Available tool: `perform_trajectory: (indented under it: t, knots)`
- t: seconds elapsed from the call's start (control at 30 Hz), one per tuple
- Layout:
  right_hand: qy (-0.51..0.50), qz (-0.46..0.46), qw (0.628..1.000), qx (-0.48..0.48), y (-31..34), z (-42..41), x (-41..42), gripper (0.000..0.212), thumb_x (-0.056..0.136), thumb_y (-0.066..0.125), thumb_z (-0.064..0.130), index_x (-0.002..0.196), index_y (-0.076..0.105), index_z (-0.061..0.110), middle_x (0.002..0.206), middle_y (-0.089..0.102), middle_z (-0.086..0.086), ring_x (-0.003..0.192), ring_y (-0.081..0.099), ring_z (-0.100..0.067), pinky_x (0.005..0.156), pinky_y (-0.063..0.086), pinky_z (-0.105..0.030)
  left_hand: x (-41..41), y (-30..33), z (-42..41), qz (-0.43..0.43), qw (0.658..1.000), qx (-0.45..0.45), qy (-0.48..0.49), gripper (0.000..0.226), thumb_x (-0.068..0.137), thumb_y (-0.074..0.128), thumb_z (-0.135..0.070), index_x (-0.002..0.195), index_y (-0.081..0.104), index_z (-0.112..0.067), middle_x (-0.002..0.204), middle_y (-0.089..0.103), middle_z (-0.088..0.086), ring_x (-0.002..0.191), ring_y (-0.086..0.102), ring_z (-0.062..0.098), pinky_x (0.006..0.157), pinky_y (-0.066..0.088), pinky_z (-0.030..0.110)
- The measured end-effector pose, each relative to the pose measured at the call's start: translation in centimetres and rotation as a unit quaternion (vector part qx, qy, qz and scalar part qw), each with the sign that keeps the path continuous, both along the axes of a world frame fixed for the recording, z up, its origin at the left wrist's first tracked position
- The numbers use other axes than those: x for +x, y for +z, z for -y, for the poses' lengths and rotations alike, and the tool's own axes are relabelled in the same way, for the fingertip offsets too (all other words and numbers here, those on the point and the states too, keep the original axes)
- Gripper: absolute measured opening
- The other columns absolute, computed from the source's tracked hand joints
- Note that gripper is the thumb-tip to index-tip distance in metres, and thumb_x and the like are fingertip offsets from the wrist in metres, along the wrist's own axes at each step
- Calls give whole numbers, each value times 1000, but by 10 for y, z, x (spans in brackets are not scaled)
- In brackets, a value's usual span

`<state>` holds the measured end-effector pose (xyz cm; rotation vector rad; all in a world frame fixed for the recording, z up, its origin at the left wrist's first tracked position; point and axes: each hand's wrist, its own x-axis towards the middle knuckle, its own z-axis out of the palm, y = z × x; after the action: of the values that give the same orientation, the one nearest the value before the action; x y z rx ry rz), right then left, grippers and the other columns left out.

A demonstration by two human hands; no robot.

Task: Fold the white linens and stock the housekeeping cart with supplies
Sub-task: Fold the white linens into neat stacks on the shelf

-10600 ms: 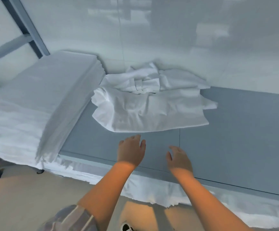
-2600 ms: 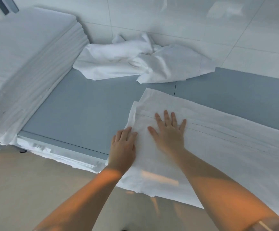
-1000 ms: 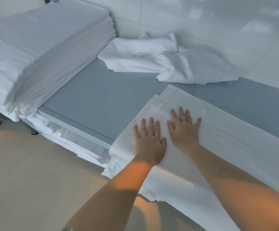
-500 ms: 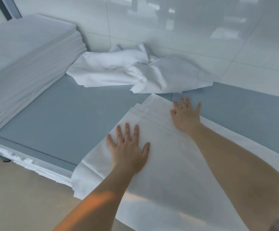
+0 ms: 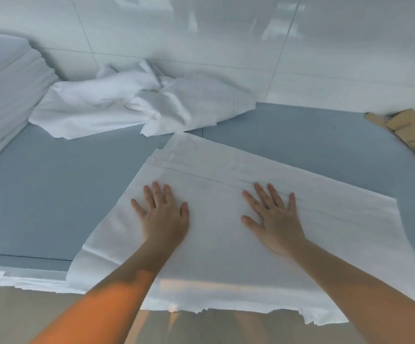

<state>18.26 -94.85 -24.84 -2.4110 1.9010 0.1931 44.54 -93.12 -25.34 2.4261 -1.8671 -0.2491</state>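
A folded white linen (image 5: 226, 244) lies flat on the grey table (image 5: 52, 194), its near edge hanging over the table's front. My left hand (image 5: 164, 214) presses flat on the linen's left part with fingers spread. My right hand (image 5: 273, 217) presses flat on its middle, fingers straight, just below a fold line. Both palms face down and hold nothing. A crumpled heap of white linens (image 5: 139, 103) lies at the back of the table against the wall.
A tall stack of folded white linens (image 5: 3, 95) fills the table's left end. Brown paper or cardboard pieces (image 5: 404, 130) lie at the far right. A white tiled wall (image 5: 251, 40) backs the table. More white cloth edges hang below the table's front edge (image 5: 8, 276).
My right hand has slid from the linen's far left corner toward the right and nearer to me. My left hand stays flat on the linen. The view has shifted right.
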Motion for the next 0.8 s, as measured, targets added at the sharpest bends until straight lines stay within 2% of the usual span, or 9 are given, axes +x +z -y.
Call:
perform_trajectory:
  t: [0.07, 0.17, 0.33, 0.5, 0.63, 0.7, 0.8]
  knots:
    - [6, 8, 1000, -2, 1, 6, -4, 64, 83, -1, 74, 143, -11, 54, 157, -13, 19, 146, -13, -12, 113, -4, -61, -49, 0, -10, -15, 996, -16, -90, 71, 93, 18, -52, 153, 6, -15, 160, -2, 15, 145, -9, 35, 111, -6, 62]
    - [10, 24, 1000, -13, 1, 20, -15, 60, 87, 1, 70, 144, -10, 54, 158, -10, 20, 147, -10, -11, 114, -1, -60, -117, -5, -19, 8, 983, -5, -182, 81, 86, 7, -63, 152, -2, -17, 159, -10, 14, 143, -18, 39, 106, -12, 68]
    - [17, 32, 999, -16, -2, 57, -44, 58, 89, -2, 65, 145, -7, 51, 158, -8, 19, 147, -9, -11, 116, 0, -56, -147, -8, -5, 43, 987, 4, -157, 100, 71, -4, -84, 150, -12, -24, 157, -19, 11, 140, -25, 40, 101, -14, 72]
    - [39, 32, 999, -5, -7, 104, -77, 60, 89, -2, 66, 146, -5, 50, 158, -8, 20, 146, -9, -8, 117, -3, -53, -168, -12, 11, 42, 993, -5, -113, 97, 67, -8, -88, 148, -16, -34, 158, -18, 8, 142, -22, 38, 101, -13, 72]
    - [-64, -2, 997, 41, 14, 136, -122, 55, 97, 7, 56, 150, -1, 43, 160, -9, 13, 147, -10, -14, 114, -5, -60, -180, -10, 18, 35, 995, -14, -95, 95, 66, -10, -89, 147, -16, -38, 159, -16, 7, 143, -19, 36, 100, -11, 72]
    - [-105, -10, 994, 10, 21, 121, -138, 55, 98, 8, 54, 151, 2, 40, 160, -9, 8, 147, -10, -17, 112, -3, -64, -183, -9, 21, 34, 995, -20, -92, 95, 66, -10, -89, 146, -15, -39, 159, -15, 6, 143, -18, 35, 100, -11, 72]
    - [-66, 36, 997, -13, 10, 44, -150, 59, 91, 2, 65, 148, -3, 47, 159, -12, 14, 146, -16, -14, 112, -6, -62, -184, -9, 22, 34, 995, -22, -91, 94, 66, -9, -89, 146, -16, -40, 159, -15, 5, 144, -18, 35, 101, -11, 71]
